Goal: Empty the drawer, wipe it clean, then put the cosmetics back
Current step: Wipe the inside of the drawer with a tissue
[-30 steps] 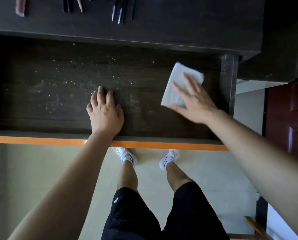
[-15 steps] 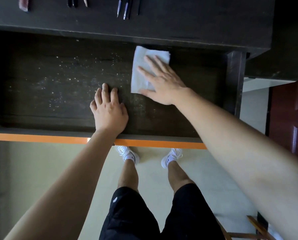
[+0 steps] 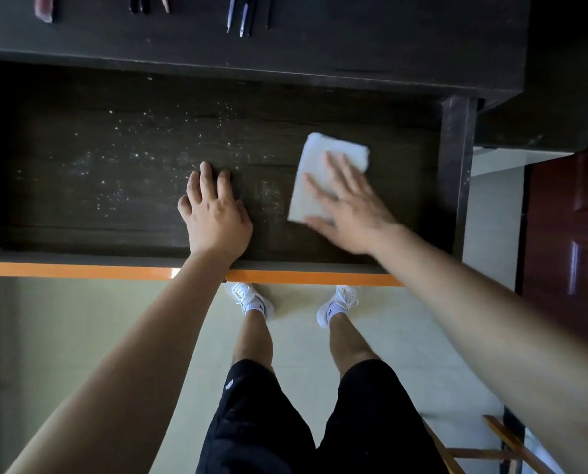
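Note:
The dark wooden drawer (image 3: 456, 172) is pulled out, with an orange front edge (image 3: 80, 270). Its floor is bare and speckled with pale dust, mostly on the left half. My left hand (image 3: 214, 213) lies flat on the drawer floor near the front, fingers together. My right hand (image 3: 349, 210) presses a folded white cloth (image 3: 323, 165) flat against the floor in the right part of the drawer, fingers spread. Several cosmetic pencils (image 3: 243, 15) and a reddish item (image 3: 43, 6) lie on the dark tabletop behind the drawer.
The drawer's right wall stands close to the cloth. A dark red door (image 3: 572, 241) is at the right. A wooden chair frame (image 3: 497, 446) shows at the bottom right. My legs and white shoes (image 3: 251, 299) stand on a pale floor under the drawer front.
My right hand slid the cloth from the right to the back middle of the drawer, then back to the right and nearer the front. My left hand stayed put.

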